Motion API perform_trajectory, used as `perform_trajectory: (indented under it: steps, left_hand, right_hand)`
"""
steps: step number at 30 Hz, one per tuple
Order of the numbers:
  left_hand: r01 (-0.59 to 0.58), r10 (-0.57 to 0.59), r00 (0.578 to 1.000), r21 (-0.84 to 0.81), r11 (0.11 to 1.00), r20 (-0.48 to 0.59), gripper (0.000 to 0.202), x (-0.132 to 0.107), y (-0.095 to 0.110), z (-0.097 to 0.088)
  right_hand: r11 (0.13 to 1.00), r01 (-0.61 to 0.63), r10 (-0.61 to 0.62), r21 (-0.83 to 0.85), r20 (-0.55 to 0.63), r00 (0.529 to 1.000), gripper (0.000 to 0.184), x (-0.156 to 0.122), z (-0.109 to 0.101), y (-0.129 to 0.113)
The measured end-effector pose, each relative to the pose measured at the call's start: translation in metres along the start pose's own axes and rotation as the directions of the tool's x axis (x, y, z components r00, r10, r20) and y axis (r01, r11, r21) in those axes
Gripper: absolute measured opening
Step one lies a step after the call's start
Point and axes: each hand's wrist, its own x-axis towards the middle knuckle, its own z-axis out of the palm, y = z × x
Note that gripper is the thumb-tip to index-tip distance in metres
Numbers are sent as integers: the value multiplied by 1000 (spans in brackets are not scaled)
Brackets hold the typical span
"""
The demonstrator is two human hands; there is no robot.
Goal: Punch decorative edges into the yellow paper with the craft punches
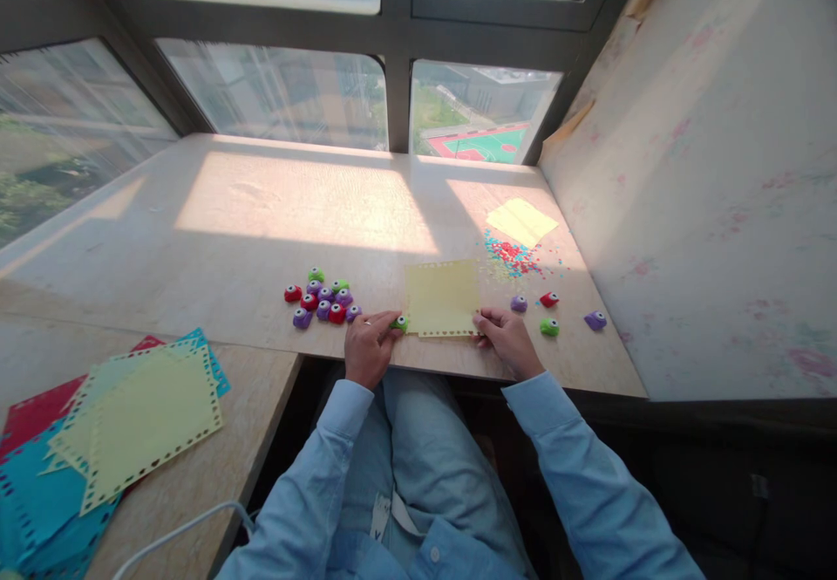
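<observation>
A pale yellow paper sheet (pixel 441 296) with punched holes along its edges lies on the wooden sill near its front edge. My left hand (pixel 368 346) is closed on a small green hole punch (pixel 399 324) at the sheet's lower left corner. My right hand (pixel 506 340) pinches the sheet's lower right corner, fingers curled. A cluster of several small punches (pixel 323 298) in red, purple and green sits just left of my left hand.
Loose punches, purple (pixel 519 303), red (pixel 549 299), green (pixel 550 327) and purple (pixel 595 320), lie to the right. A pile of coloured paper bits (pixel 511 255) and a yellow sheet (pixel 521 221) sit behind. Punched sheets are stacked (pixel 124 414) at lower left. A wall stands to the right.
</observation>
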Motion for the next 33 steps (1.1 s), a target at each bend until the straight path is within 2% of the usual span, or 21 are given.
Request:
perform_trajectory:
  steps: [9,14,21,24,33]
  left_hand:
    - [18,-18,1000,-15,1000,-15,22,2,6,-3]
    - [34,-35,999,-13,999,-12,25,0,2,-2]
    - [88,-88,995,-3,996,48,31,-1,-4,-3]
    - [78,-76,995,-22,997,71,31,0,-2,-4]
    - [55,-55,998,-39,998,19,23,3,11,-7]
  right_hand:
    - [999,-35,36,14,-16,999,38,0,3,-3]
    - [999,-39,40,35,-15,999,40,0,1,-2]
    - [1000,-29,29,-8,-22,999,44,2,2,1]
    - [1000,-20,19,-22,-22,1000,45,1,3,2]
    - [996,-2,7,-93,59,998,49,0,-1,-1]
